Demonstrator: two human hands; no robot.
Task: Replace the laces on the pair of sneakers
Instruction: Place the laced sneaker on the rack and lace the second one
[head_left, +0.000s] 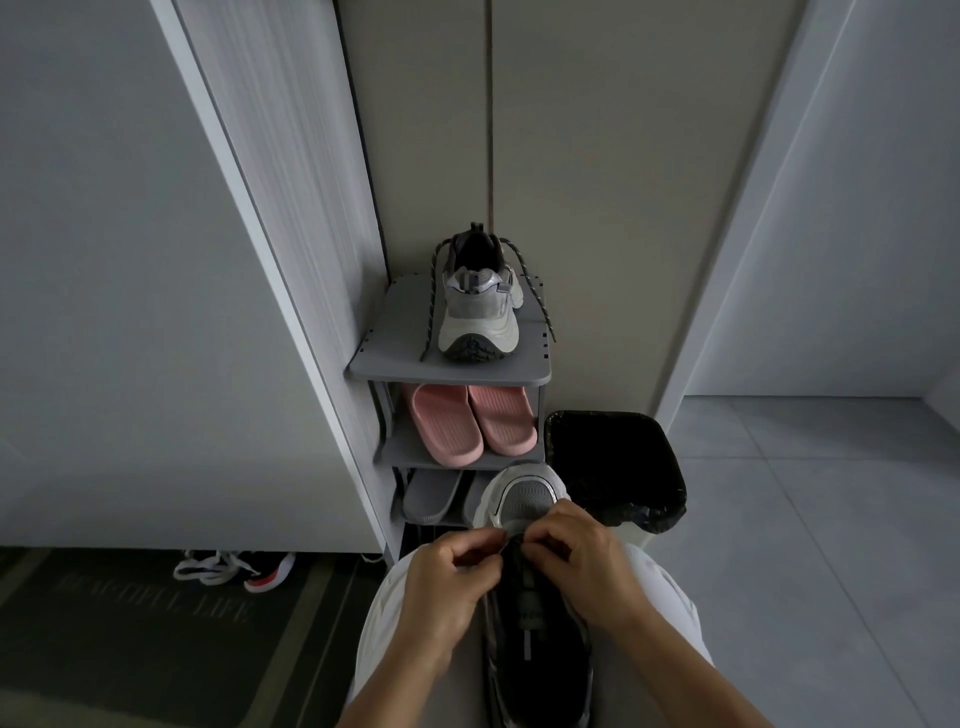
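Observation:
A grey and white sneaker (519, 499) rests between my knees, toe pointing away, its dark tongue and insole (530, 623) open toward me. My left hand (447, 587) and my right hand (582, 561) meet at the lowest eyelets near the toe, fingers pinched together there; whatever they pinch is too small and dark to make out. The matching sneaker (480, 312) stands heel toward me on top of the grey shoe rack (384, 358), its dark speckled lace (535, 296) hanging loose down both sides.
Pink slippers (467, 426) fill the rack's second shelf and grey slippers (431, 493) the third. A bin with a black liner (618, 467) stands right of the rack. White laces and a red-and-black shoe (244, 569) lie under the cabinet at left, by a dark mat (130, 639).

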